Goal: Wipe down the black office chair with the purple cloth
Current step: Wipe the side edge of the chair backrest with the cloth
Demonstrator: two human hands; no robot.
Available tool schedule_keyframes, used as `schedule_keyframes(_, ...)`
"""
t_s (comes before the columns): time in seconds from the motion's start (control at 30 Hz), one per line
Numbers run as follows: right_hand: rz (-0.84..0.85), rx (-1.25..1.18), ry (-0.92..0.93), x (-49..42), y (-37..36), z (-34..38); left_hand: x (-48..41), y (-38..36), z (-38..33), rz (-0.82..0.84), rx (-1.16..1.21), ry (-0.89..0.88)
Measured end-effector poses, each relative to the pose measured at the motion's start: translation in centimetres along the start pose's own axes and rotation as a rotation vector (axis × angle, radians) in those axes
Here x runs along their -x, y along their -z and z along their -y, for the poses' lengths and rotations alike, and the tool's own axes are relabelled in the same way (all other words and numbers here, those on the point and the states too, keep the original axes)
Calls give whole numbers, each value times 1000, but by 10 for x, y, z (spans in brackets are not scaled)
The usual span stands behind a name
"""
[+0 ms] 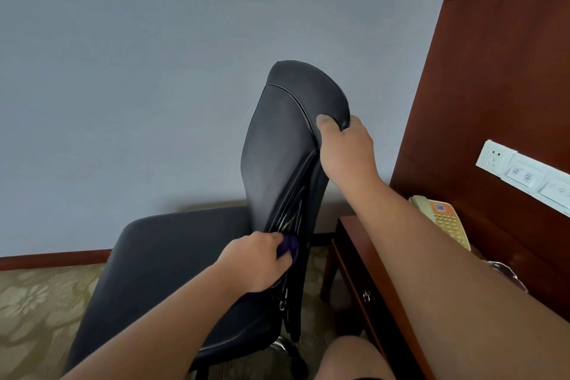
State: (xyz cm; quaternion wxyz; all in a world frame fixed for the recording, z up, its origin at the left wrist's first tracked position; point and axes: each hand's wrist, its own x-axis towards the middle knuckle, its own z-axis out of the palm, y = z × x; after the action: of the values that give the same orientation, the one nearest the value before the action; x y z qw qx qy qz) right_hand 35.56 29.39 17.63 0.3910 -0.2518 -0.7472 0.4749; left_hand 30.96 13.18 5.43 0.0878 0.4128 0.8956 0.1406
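Observation:
The black office chair (277,145) stands in the middle, its seat to the left and its tall backrest turned edge-on toward me. My right hand (345,145) grips the near top corner of the backrest, thumb on the front face. My left hand (256,259) holds the purple cloth (288,245) bunched in its fingers and presses it against the lower rear edge of the backrest, just above the seat. Only a small fold of the cloth shows past my fingers.
A dark wooden desk (357,244) with a drawer stands close on the right, carrying a beige telephone (444,219). Behind it rises a wood wall panel with white sockets (521,173). Patterned carpet (40,302) covers the floor; a grey wall is behind. My knee (351,358) shows at the bottom.

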Motion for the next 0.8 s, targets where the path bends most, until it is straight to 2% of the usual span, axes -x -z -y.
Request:
schedule_keyframes(0.1, -3, 2, 5, -1, 0, 0, -6, 14, -8, -170, 277, -23)
schedule_keyframes(0.23, -3, -9, 8, -2, -2, 0, -15, 42, -27, -263, 476, -53)
schedule_keyframes(0.37, -3, -23, 9, -3, -1, -3, -19, 42, -31, -203, 525, 3)
schedule_keyframes(0.5, -4, -19, 16, -4, -2, -3, -18, 25, -22, -92, 345, 89)
schedule_keyframes(0.57, -4, -17, 12, -4, -2, -2, -16, 19, -21, -82, 334, 105)
schedule_keyframes(0.8, -10, -19, 16, -5, -3, -2, -18, 38, -38, -309, 524, 40)
